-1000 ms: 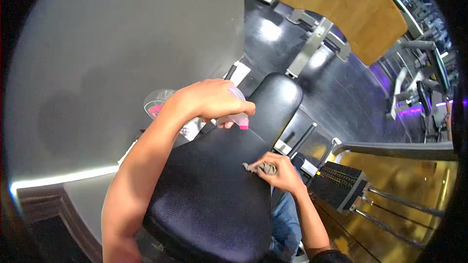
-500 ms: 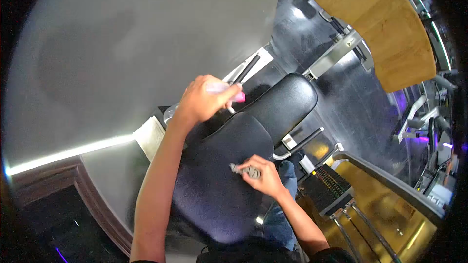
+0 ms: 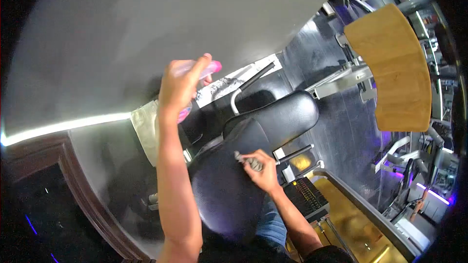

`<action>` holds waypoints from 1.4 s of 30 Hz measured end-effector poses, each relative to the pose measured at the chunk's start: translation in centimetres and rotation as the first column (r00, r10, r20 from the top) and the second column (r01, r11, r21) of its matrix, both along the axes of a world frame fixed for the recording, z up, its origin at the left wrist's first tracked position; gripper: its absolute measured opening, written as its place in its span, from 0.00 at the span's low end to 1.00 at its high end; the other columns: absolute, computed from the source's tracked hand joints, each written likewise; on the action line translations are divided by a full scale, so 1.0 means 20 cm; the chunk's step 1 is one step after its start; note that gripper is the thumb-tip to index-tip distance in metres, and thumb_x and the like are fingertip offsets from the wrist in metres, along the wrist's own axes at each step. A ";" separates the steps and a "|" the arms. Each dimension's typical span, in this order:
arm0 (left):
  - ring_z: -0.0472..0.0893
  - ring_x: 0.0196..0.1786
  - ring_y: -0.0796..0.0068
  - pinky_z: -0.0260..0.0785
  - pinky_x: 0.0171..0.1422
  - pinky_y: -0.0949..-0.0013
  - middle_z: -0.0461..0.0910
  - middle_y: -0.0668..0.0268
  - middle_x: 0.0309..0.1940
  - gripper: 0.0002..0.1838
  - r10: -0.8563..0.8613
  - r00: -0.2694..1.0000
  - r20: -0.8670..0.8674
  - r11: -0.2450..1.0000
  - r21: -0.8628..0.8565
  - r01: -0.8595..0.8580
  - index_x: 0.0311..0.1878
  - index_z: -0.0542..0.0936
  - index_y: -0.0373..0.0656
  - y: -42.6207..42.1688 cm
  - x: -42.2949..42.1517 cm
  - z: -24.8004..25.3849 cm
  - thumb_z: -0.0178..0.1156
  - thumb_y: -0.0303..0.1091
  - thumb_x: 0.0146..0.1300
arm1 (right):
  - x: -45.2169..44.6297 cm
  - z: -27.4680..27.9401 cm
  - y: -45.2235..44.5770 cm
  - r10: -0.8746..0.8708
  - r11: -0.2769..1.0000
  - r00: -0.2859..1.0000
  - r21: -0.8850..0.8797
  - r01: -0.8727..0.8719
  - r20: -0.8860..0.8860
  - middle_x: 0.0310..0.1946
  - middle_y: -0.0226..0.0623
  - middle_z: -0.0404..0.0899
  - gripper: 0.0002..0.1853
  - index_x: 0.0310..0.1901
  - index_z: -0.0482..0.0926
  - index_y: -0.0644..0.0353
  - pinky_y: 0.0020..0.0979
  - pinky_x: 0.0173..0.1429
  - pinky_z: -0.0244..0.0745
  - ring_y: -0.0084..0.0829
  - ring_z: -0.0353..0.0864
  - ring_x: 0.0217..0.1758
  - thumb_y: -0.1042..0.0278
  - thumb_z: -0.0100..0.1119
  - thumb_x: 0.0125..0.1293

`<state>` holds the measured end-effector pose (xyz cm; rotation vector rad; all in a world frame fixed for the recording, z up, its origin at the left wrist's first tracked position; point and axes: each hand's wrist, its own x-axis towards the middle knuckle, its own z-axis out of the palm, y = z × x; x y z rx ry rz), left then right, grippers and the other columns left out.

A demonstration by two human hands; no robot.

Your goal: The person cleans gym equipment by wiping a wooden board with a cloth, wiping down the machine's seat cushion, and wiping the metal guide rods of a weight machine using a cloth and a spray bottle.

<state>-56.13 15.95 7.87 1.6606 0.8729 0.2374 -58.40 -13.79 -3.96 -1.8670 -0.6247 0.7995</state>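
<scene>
Now, cloth (image 3: 254, 164) over pad (image 3: 224, 197), near edge.

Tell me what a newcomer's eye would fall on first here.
Probably the curved wooden board at upper right and the glowing light strip at left. Next, the pink-tipped bottle in the left hand, and the grey cloth in the right hand, over the central black pad.

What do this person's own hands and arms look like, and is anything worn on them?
The left hand and right hand are ungloved, with no ring or watch visible. Both forearms are bare; a black sleeve shows near the right elbow.
</scene>
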 end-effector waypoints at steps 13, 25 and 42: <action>0.82 0.27 0.75 0.72 0.40 0.70 0.82 0.65 0.20 0.23 0.339 0.941 -0.021 0.921 -0.200 -0.336 0.26 0.84 0.35 0.10 -0.06 -0.06 0.62 0.50 0.57 | 0.20 0.14 0.37 0.349 0.933 0.937 -0.092 -0.349 -0.012 0.41 0.40 0.81 0.11 0.43 0.84 0.60 0.37 0.52 0.76 0.42 0.82 0.43 0.73 0.62 0.56; 0.81 0.26 0.77 0.71 0.37 0.72 0.82 0.64 0.21 0.23 0.177 0.972 -0.155 0.915 -0.337 -0.220 0.30 0.84 0.35 0.16 -0.15 -0.03 0.62 0.51 0.57 | 0.38 -0.04 0.84 0.875 0.363 0.410 -0.212 -0.907 -0.257 0.44 0.46 0.84 0.22 0.43 0.86 0.59 0.41 0.58 0.74 0.46 0.82 0.49 0.50 0.62 0.54; 0.70 0.15 0.83 0.58 0.19 0.76 0.80 0.67 0.20 0.24 -0.196 0.954 -0.227 0.890 -0.449 0.076 0.33 0.86 0.38 0.09 -0.09 -0.15 0.58 0.53 0.64 | 0.45 -0.34 0.70 0.870 0.333 0.431 -0.357 -0.873 -0.241 0.46 0.43 0.85 0.21 0.47 0.86 0.47 0.44 0.59 0.74 0.47 0.81 0.53 0.47 0.62 0.54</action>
